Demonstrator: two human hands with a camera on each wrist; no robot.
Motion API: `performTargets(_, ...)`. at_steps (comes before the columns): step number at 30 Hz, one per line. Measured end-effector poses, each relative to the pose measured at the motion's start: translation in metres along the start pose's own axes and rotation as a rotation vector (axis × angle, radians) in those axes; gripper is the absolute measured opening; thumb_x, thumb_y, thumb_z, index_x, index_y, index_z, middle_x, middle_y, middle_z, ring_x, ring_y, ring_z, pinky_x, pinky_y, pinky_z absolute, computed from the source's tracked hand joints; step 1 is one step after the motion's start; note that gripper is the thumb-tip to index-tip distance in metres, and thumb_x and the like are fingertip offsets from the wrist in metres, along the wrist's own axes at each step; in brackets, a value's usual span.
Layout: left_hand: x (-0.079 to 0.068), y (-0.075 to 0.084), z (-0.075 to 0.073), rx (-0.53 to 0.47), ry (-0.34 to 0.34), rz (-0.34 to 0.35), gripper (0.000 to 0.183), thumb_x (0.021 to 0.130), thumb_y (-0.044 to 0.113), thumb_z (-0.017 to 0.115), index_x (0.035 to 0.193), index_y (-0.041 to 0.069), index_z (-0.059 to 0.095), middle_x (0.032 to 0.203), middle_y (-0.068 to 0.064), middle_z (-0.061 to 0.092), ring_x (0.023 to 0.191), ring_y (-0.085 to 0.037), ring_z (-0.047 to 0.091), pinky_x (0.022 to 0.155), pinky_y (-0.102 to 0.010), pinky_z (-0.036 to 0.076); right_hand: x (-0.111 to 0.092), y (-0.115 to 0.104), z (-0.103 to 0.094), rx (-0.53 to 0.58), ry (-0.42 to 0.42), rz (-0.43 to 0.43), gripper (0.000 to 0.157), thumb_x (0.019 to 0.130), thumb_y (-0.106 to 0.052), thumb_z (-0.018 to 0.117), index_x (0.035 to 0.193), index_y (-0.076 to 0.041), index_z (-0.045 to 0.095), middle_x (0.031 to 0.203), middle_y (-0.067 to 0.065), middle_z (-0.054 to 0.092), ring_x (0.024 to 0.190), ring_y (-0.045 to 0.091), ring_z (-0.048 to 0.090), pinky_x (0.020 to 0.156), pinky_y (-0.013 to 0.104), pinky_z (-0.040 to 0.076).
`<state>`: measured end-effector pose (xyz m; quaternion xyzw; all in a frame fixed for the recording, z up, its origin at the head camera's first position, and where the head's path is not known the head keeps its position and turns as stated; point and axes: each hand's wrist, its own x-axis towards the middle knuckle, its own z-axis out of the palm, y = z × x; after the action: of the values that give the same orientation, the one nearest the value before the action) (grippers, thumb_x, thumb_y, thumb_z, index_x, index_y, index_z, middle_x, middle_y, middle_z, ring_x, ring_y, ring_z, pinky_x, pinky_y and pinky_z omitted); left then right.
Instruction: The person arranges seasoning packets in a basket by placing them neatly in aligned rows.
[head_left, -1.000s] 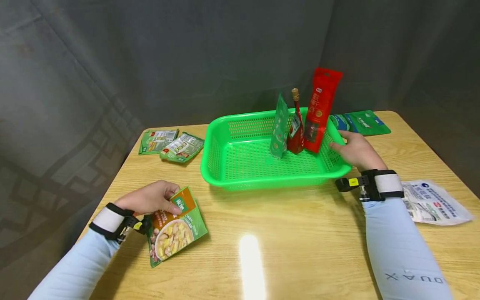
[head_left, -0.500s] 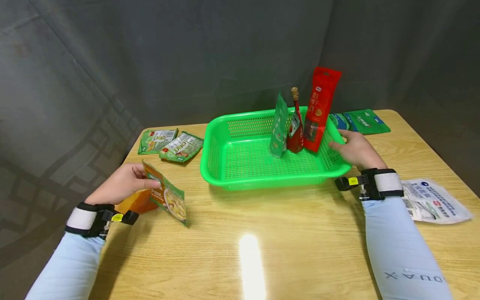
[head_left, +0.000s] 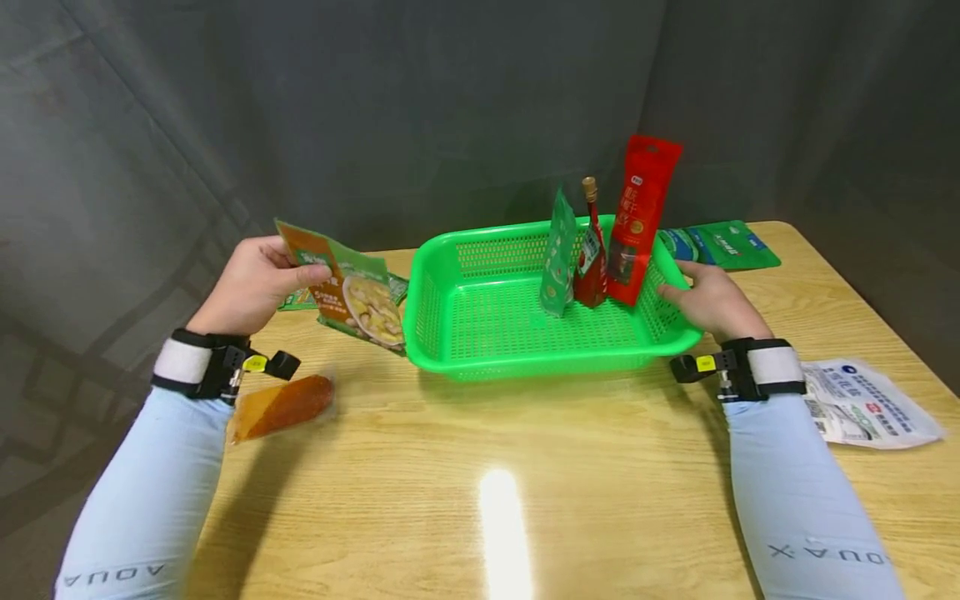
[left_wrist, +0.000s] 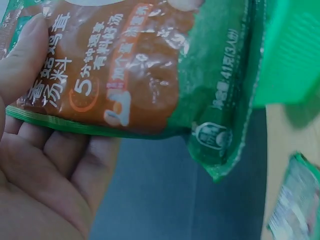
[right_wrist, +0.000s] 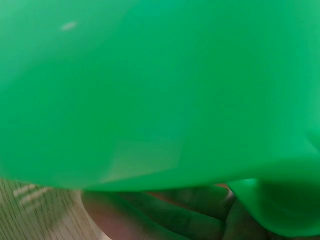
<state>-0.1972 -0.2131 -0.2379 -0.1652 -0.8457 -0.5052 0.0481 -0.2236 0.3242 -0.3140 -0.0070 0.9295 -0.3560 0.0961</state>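
In the head view my left hand (head_left: pixel 251 287) holds a green and orange soup-mix packet (head_left: pixel 371 310) by its left end, thumb on the front. The packet is raised, its lower right corner overlapping the left end of a green plastic basket (head_left: pixel 525 367). The left wrist view shows the thumb on the packet's printed face (left_wrist: pixel 145 70) and the fingers behind it. My right hand (head_left: pixel 716 302) grips the basket's right rim; in the right wrist view its fingers (right_wrist: pixel 175 215) curl beneath the rim. Standing in the basket's right half are a green packet (head_left: pixel 557 262), a capped red pouch (head_left: pixel 591 271) and a tall red packet (head_left: pixel 643 212).
An orange packet (head_left: pixel 285 407) lies on the table (head_left: pixel 600 475) below the left wrist. Green packets, partly hidden, lie behind the held one. Another green packet (head_left: pixel 727 246) is at the back right, and a white packet (head_left: pixel 870 404) lies beside the right forearm.
My left hand has lifted the soup-mix packet from the table's left front and carried it back towards the basket, uncovering the orange packet. My right hand has stayed on the rim.
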Motion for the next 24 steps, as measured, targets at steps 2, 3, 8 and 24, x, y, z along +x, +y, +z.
performTargets(2,0.016,0.009,0.009,-0.007,-0.030,0.024,0.017,0.092,0.011,0.072,0.107,0.004,0.076,0.093,0.002,0.075,0.091,-0.015,0.066,0.078,-0.024,0.052,-0.001,0.001,0.000,0.003,-0.003,0.004,0.076,0.103,-0.034,0.050,0.156,0.003,0.010,0.155,0.033,0.021,0.139,0.051,0.022,0.106,0.066,0.027)
performTargets(3,0.024,0.013,0.013,-0.022,-0.055,0.039,0.018,0.092,0.011,0.072,0.108,0.003,0.076,0.094,0.000,0.075,0.092,-0.017,0.066,0.079,-0.026,0.052,-0.001,0.001,0.000,0.007,-0.003,0.005,0.076,0.103,-0.034,0.051,0.156,0.003,0.010,0.155,0.033,0.020,0.139,0.051,0.022,0.106,0.066,0.027)
performTargets(8,0.063,0.031,0.037,-0.049,-0.179,0.070,0.022,0.093,0.014,0.071,0.111,0.001,0.073,0.099,-0.006,0.074,0.094,-0.022,0.067,0.083,-0.029,0.054,-0.002,0.002,0.000,0.032,0.001,0.003,0.076,0.104,-0.034,0.050,0.157,0.002,0.010,0.156,0.032,0.022,0.139,0.050,0.024,0.106,0.065,0.029)
performTargets(24,0.135,0.035,0.108,-0.225,-0.477,-0.121,0.016,0.099,0.001,0.050,0.107,-0.006,0.063,0.111,-0.015,0.063,0.107,-0.027,0.060,0.094,-0.039,0.049,-0.003,0.001,0.001,0.051,0.013,-0.004,0.074,0.104,-0.032,0.049,0.157,0.003,0.011,0.156,0.030,0.022,0.140,0.047,0.024,0.108,0.064,0.027)
